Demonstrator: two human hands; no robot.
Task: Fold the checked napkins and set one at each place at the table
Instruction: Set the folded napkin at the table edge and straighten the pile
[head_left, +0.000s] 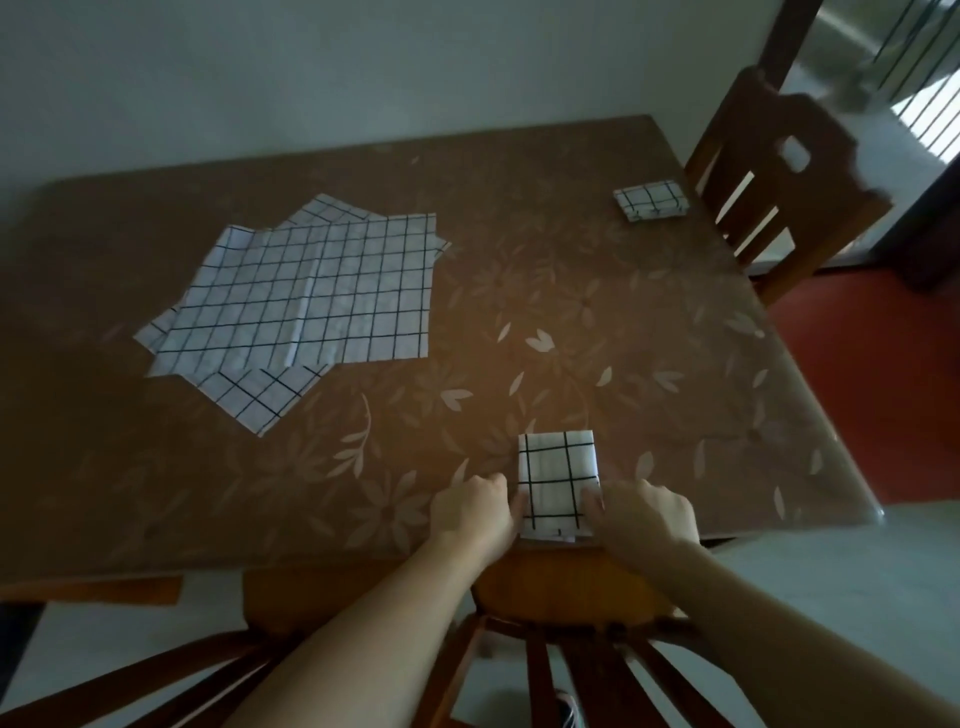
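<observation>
A folded white napkin with black checks lies at the near edge of the brown flowered table. My left hand holds its left edge and my right hand holds its right edge, fingers pinched on the cloth. A second folded checked napkin lies at the far right edge, in front of a chair. A loose pile of unfolded checked napkins is spread on the left half of the table.
A wooden chair stands at the right side of the table. Another wooden chair is right under my arms at the near edge. A red floor shows to the right, and a pale wall lies behind the table.
</observation>
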